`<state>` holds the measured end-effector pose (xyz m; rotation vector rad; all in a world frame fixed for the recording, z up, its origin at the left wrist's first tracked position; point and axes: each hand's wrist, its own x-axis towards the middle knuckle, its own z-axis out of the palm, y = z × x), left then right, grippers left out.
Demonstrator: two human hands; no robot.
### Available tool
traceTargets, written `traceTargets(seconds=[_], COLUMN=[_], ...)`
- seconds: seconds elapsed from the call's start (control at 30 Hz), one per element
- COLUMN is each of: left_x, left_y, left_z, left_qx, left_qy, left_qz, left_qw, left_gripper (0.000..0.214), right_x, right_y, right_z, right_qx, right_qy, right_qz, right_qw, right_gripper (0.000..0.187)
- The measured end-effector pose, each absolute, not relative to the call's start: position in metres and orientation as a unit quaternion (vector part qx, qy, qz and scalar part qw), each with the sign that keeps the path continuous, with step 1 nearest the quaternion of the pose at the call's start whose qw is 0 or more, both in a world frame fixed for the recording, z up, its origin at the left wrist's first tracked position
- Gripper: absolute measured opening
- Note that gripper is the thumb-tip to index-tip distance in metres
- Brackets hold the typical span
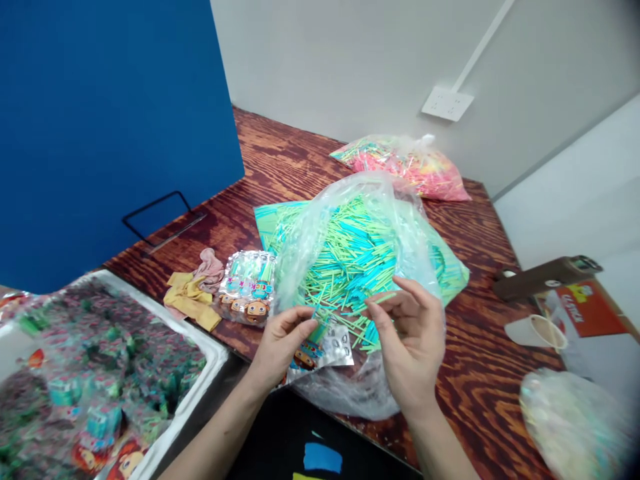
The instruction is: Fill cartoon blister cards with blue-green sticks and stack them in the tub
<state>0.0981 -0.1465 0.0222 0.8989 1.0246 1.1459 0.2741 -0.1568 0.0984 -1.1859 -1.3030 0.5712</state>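
My left hand point(283, 340) is closed in a pinch beside a silver printed packet point(343, 343) with a cartoon face. Green and blue sticks lie by its fingertips; what exactly it pinches is unclear. A thin green stick point(384, 297) is between the thumb and fingers of my right hand point(413, 340), above the open clear plastic bag point(310, 233). Many loose thin green and blue sticks point(357, 247) fill that bag. Left of it lie several similar silver packets point(249, 283), with sticks showing through their clear parts.
A white foam box point(213, 360) at left holds many packets. Pink and yellow cloths point(193, 293) lie near it. Behind is a tied bag of pink sticks point(415, 167). At right are a brown flask point(540, 277), a white cup point(533, 331) and another plastic bag point(570, 413).
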Motion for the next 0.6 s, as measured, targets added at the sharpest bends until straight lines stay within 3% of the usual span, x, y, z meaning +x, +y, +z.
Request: traceTargets(seconds=[0.1,0.27,0.4,0.6], left_x=[0.103,0.103,0.102,0.104], left_y=[-0.147,-0.149,-0.15,-0.148], left_z=[0.022,0.026,0.028,0.034], left_qx=[0.395,0.411,0.395,0.346], left_qy=[0.444,0.433,0.442,0.46], left_qz=[0.493,0.484,0.489,0.502], left_qw=[0.636,0.64,0.64,0.646], left_gripper=[0.026,0.023,0.022,0.022], right_x=[0.258,0.256,0.259,0.255], right_y=[-0.155,-0.149,-0.15,-0.155], right_z=[0.104,0.093,0.095,0.094], right_qx=[-0.485,-0.518,-0.525,-0.514], right_qy=[-0.563,-0.63,-0.621,-0.68], right_qz=[0.243,0.284,0.331,0.212], right_qw=[0.623,0.504,0.479,0.478], right_gripper=[0.036,0.02,0.016,0.01])
